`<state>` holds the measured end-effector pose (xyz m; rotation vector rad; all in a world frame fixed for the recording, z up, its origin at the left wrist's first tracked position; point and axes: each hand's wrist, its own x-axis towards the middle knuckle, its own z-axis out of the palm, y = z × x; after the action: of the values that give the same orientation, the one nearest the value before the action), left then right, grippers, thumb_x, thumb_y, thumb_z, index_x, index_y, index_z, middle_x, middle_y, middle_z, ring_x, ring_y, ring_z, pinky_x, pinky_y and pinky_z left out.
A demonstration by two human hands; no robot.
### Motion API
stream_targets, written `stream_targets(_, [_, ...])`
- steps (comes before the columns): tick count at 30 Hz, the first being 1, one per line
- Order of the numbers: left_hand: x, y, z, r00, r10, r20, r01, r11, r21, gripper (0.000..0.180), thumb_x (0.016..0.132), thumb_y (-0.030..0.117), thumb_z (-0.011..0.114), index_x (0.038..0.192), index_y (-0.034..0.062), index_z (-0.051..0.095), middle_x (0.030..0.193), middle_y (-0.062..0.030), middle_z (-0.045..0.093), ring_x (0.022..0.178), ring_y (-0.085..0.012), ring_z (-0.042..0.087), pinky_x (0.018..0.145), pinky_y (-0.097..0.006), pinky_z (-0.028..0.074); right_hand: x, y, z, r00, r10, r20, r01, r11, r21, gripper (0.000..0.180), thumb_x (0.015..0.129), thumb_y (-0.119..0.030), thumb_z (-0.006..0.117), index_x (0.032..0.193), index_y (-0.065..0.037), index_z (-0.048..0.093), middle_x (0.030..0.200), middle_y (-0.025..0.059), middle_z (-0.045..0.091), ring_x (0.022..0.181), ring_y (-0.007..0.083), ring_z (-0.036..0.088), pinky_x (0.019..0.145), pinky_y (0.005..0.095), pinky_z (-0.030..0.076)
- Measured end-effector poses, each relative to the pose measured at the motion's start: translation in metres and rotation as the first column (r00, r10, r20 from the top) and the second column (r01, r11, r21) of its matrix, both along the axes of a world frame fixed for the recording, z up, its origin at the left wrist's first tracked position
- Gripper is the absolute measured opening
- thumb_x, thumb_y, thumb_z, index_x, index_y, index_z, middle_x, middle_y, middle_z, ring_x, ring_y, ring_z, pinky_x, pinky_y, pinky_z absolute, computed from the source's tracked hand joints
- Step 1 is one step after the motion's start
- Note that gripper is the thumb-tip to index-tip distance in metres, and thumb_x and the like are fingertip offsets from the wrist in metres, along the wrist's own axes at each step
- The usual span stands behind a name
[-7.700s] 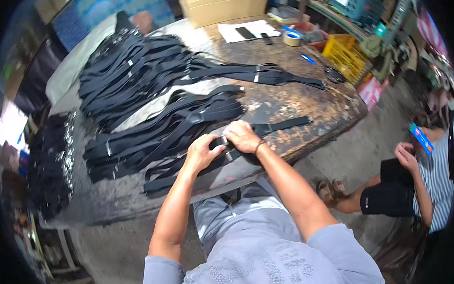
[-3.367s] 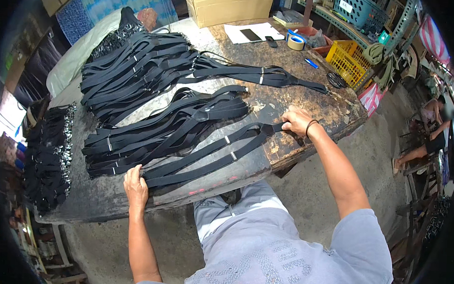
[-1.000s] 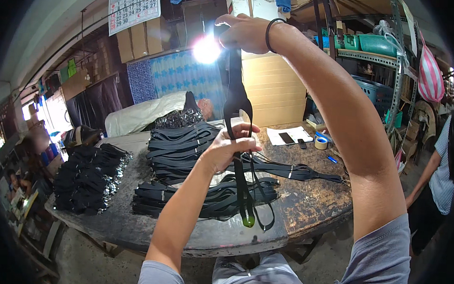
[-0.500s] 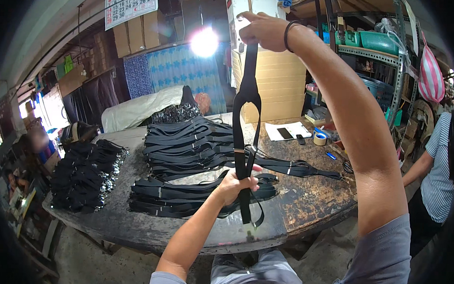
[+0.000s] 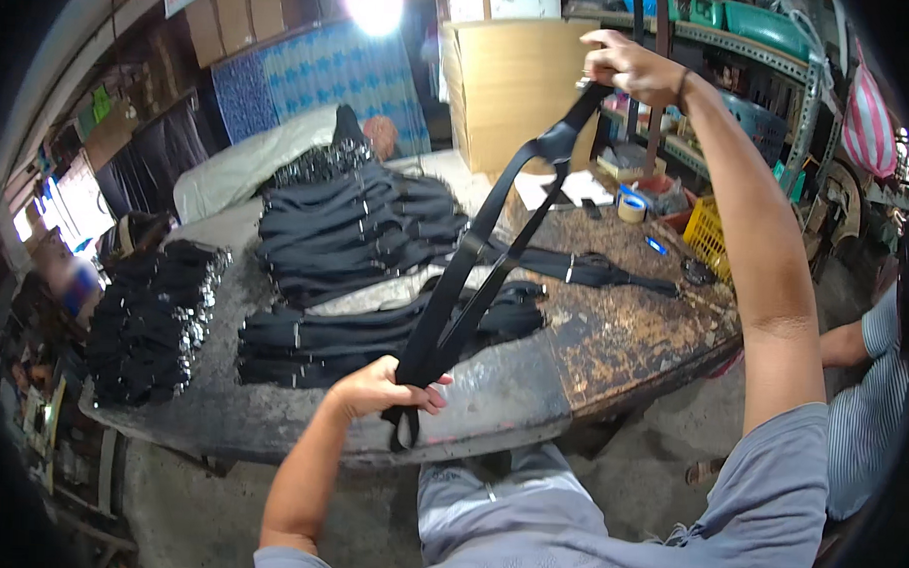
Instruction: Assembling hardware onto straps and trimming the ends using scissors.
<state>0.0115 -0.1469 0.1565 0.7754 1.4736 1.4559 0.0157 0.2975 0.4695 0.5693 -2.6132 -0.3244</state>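
Observation:
A pair of black Y-shaped suspenders [image 5: 468, 246] stretches on a slant between my two hands, in front of the table. High up at the right, my right hand [image 5: 634, 70] is closed on the single strap end. Lower left, my left hand [image 5: 384, 390] grips the two straps together, with a short loop hanging below the fingers. The dark joining patch [image 5: 557, 144] sits just below my right hand. Behind the straps lie a large pile of black suspenders [image 5: 346, 230] and a smaller row [image 5: 302, 344]. One more pair [image 5: 575, 268] extends to the right across the table.
Another black heap with shiny metal clips [image 5: 153, 319] lies on the left of the worn table [image 5: 633, 340]. Tape [image 5: 631, 207], a blue marker [image 5: 656, 246], papers and a yellow basket [image 5: 709, 238] are at the right. A person in a striped shirt [image 5: 863, 398] stands at the far right.
My right hand has moved right and slightly down, my left hand left and down. The suspenders have gone from upright to slanted, and the view has shifted.

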Motion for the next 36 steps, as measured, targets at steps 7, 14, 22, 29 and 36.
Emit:
stream_targets(7, [-0.032,-0.046,-0.038,0.995,-0.065,-0.07,0.033,0.924,-0.38,0.03,0.087,0.017,0.066,0.111,-0.0007,0.065,0.092,-0.0095,0.071,0.085,-0.0133,0.065,0.076,-0.026,0.05,0.025,0.134,-0.164,0.959,-0.161,0.234,0.223,0.937,-0.268,0.008,0.091,-0.011,0.053,0.087,-0.005,0.054,0.115,0.0155,0.047,0.114,0.0303,0.045,0.097,0.0384,0.037])
stream_targets(14, [-0.034,-0.054,-0.082,0.991,-0.084,-0.107,0.006,0.811,-0.586,0.031,0.087,0.033,0.066,0.101,0.0056,0.063,0.085,-0.0015,0.064,0.074,-0.0111,0.06,0.063,-0.026,0.05,0.062,0.166,-0.332,0.735,-0.192,0.651,0.446,0.859,-0.251,0.007,0.085,-0.008,0.056,0.082,-0.001,0.054,0.084,0.014,0.052,0.083,0.0302,0.053,0.078,0.0383,0.044])
stream_targets(22, [-0.026,-0.052,-0.117,0.94,0.135,-0.314,-0.312,0.717,-0.623,0.042,0.088,0.042,0.064,0.091,0.0002,0.062,0.068,-0.0052,0.06,0.049,-0.0102,0.053,0.041,-0.025,0.039,0.08,0.119,-0.398,0.645,-0.403,0.65,0.677,0.696,-0.24,0.014,0.087,-0.012,0.051,0.085,0.001,0.055,0.09,0.0196,0.055,0.09,0.0375,0.055,0.078,0.0443,0.043])
stream_targets(29, [-0.011,-0.046,-0.14,0.71,0.367,-0.601,-0.671,0.61,-0.422,0.051,0.087,0.051,0.06,0.076,0.0019,0.058,0.059,-0.0086,0.058,0.052,-0.0193,0.058,0.052,-0.035,0.045,0.092,0.128,-0.435,0.784,-0.455,0.423,0.601,0.726,-0.334,0.032,0.09,-0.028,0.047,0.082,0.002,0.055,0.088,0.0212,0.056,0.088,0.0396,0.054,0.078,0.0475,0.042])
stream_targets(36, [-0.011,-0.052,-0.14,0.37,0.295,-0.881,-0.887,0.395,-0.24,0.056,0.084,0.056,0.06,0.068,0.0029,0.059,0.061,-0.0181,0.056,0.06,-0.0334,0.057,0.057,-0.041,0.042,0.101,0.087,-0.414,0.763,-0.569,0.305,0.645,0.644,-0.411,0.05,0.095,-0.044,0.043,0.085,-0.002,0.068,0.088,0.0212,0.064,0.086,0.0407,0.06,0.076,0.0485,0.046])
